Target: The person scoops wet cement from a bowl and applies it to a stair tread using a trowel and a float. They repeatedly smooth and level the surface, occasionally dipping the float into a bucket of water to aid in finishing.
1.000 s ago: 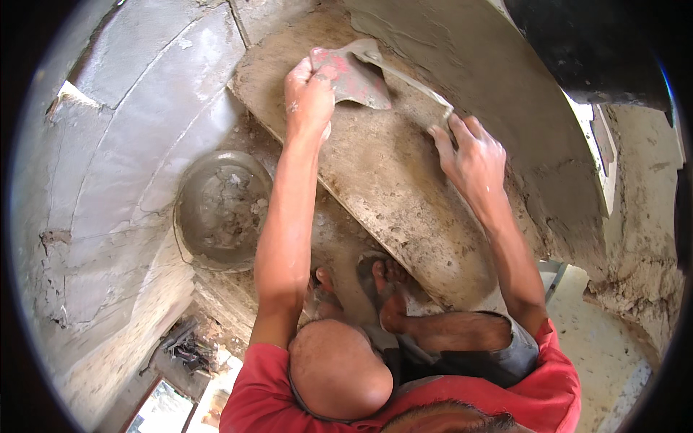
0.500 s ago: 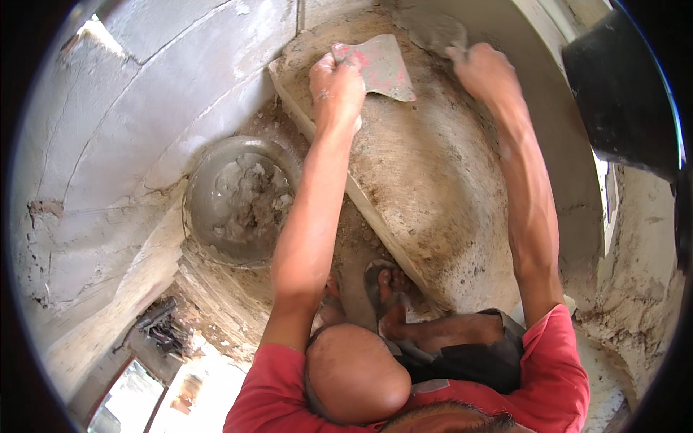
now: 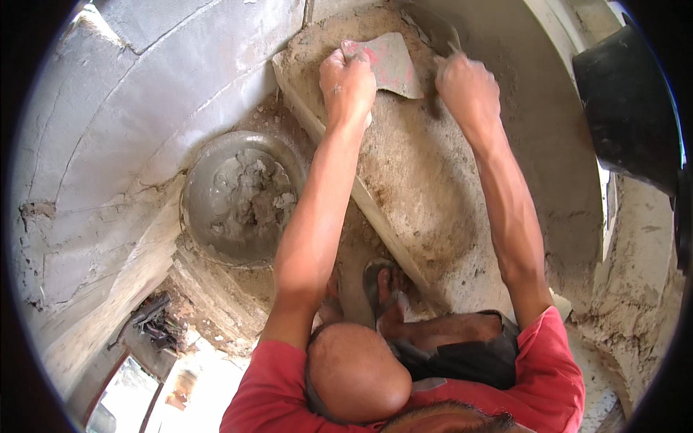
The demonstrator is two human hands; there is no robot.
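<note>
My left hand (image 3: 348,85) is closed on one edge of a flat sheet piece (image 3: 393,66), grey with smeared mortar and patches of red. It is held over the far end of a rough, dusty slab (image 3: 426,187). To its right, my right hand (image 3: 468,90) is closed round the handle of a trowel (image 3: 435,27), whose blade lies close to the grey plastered wall (image 3: 505,43); the hand hides most of the handle. Left of my left forearm stands a round basin (image 3: 196,209) with wet grey mortar (image 3: 249,191) in it.
A black bucket-like container (image 3: 628,108) is at the right edge. Grey block wall (image 3: 173,86) curves along the left. My feet (image 3: 386,285) are beside the slab's near edge. Dark debris (image 3: 160,325) lies at the lower left.
My right hand has moved left and slightly nearer with the trowel, away from the wall and toward the sheet piece. My left hand and the sheet piece have shifted slightly right.
</note>
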